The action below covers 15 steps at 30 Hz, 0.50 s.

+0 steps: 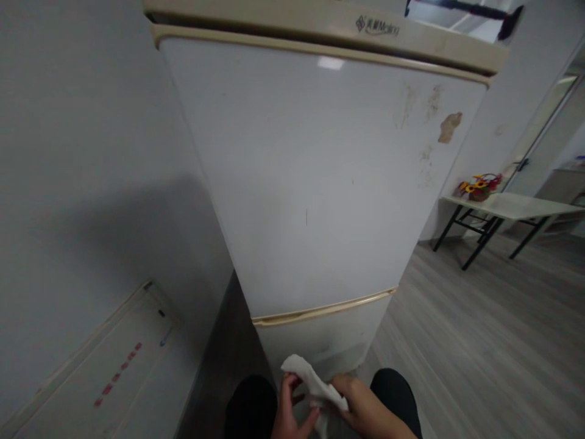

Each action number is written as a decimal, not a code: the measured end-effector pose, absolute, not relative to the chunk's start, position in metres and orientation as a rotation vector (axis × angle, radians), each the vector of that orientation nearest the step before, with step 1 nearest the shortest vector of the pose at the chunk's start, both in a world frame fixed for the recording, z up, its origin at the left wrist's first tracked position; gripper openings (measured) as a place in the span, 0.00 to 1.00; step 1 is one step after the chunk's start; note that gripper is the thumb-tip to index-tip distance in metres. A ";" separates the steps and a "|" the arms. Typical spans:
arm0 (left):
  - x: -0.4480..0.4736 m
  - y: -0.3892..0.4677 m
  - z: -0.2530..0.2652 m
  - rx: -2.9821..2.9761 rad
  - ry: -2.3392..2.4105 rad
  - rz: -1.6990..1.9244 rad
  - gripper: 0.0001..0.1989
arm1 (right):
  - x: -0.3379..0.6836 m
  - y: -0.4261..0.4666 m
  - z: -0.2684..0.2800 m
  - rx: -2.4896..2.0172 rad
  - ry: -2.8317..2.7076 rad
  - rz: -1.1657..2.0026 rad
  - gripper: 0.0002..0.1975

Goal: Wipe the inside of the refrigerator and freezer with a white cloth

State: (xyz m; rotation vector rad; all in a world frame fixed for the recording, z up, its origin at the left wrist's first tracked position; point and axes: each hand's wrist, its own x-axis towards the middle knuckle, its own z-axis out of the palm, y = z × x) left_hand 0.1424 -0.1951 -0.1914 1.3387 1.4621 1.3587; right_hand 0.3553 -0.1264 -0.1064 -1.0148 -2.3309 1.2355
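Note:
A white cloth (307, 373) is bunched between my two hands, low in the view and in front of the fridge's lower door. My left hand (292, 414) pinches the cloth's left end between thumb and fingers. On the other side, my right hand (359, 402) is closed round its right end. Part of the cloth hangs down between the hands. Behind them stands a white fridge (292, 158) with cream trim, its doors shut. Brown stains and a peeled patch (450, 127) mark the upper right of its large door.
My dark-clad knees (397, 396) flank my hands. A pale panel with red characters (117, 373) leans at the lower left by the wall. To the right, a folding table (521, 206) bears a flower basket (479, 187) on the grey wood-look floor (479, 341).

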 end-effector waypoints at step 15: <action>0.155 -0.177 -0.157 1.646 1.340 1.035 0.06 | 0.378 -0.142 -0.087 -1.262 -2.243 1.137 0.06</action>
